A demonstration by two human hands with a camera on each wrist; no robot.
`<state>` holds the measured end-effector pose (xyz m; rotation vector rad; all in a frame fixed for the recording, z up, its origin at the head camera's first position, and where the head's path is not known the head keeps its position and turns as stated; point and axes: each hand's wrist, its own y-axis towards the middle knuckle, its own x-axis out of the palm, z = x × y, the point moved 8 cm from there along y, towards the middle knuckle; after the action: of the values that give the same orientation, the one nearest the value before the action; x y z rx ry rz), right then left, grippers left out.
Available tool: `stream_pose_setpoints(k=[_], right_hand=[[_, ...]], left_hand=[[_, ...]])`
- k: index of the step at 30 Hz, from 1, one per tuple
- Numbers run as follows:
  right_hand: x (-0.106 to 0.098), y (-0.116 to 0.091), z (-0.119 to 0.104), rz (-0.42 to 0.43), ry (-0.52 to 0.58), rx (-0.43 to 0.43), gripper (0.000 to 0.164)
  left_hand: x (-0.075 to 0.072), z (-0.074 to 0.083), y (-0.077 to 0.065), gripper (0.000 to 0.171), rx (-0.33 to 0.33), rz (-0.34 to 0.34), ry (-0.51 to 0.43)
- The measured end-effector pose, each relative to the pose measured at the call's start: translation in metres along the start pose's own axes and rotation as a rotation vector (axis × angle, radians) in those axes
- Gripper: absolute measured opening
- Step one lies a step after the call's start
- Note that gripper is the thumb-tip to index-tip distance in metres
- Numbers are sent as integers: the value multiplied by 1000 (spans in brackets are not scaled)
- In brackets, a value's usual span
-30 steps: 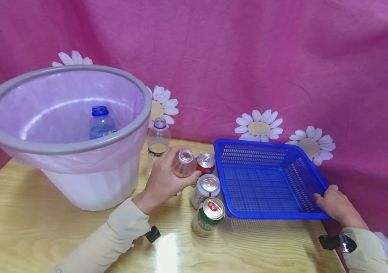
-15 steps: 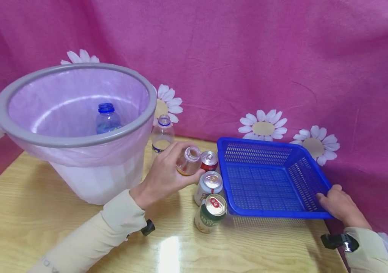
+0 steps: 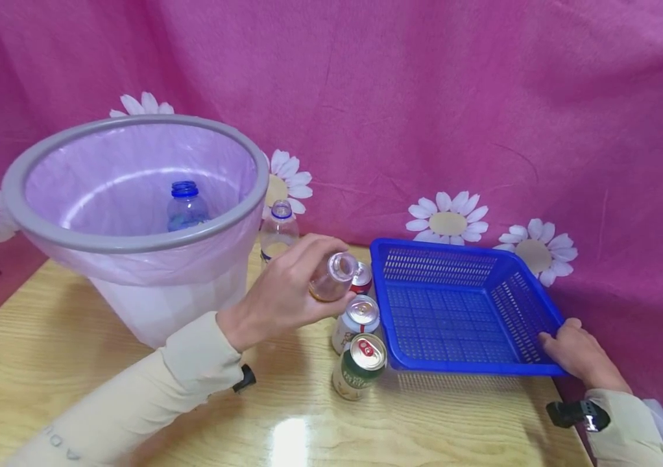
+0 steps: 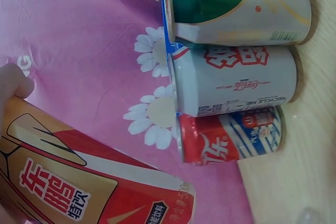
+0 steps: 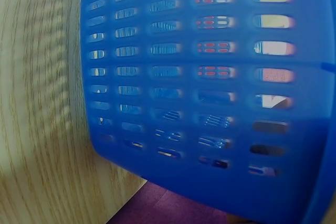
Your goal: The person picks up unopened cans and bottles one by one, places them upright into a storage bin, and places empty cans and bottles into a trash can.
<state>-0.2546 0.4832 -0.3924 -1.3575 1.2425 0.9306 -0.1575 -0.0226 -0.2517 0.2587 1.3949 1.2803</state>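
Beige-cuffed, the left hand [image 3: 281, 292] curls fingers and thumb round a bottle [image 3: 328, 283], which leans further and hides more of the red can [image 3: 362, 275] than 1 second ago. It looks lifted off the tabletop [image 3: 442, 421], but remains outside the bin [image 3: 133, 244]. The right hand [image 3: 585, 353] grips the corner of the blue basket [image 3: 471, 368].

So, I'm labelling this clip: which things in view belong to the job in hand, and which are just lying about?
Likely in the job:
red-and-gold bottle, in the left hand
blue basket, gripped by the right hand
lined bin
blue-necked bottle
clear bottle
green can
white can
red can

Probably just there:
flowered cloth
table
dark wristbands
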Motion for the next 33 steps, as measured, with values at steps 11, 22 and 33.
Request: stream_pose_setpoints(k=[11,22,33], right_hand=[[2,1,2,-31,4,31,71],[0,-1,0,-8,-9,-14,72],[1,2,1,-12,-13,-15,79]], left_hand=[[-14,21,14,57,135,-8,94],[-25,38,24,52,245,-21,149],[-33,55,32,48,385,-5,224]])
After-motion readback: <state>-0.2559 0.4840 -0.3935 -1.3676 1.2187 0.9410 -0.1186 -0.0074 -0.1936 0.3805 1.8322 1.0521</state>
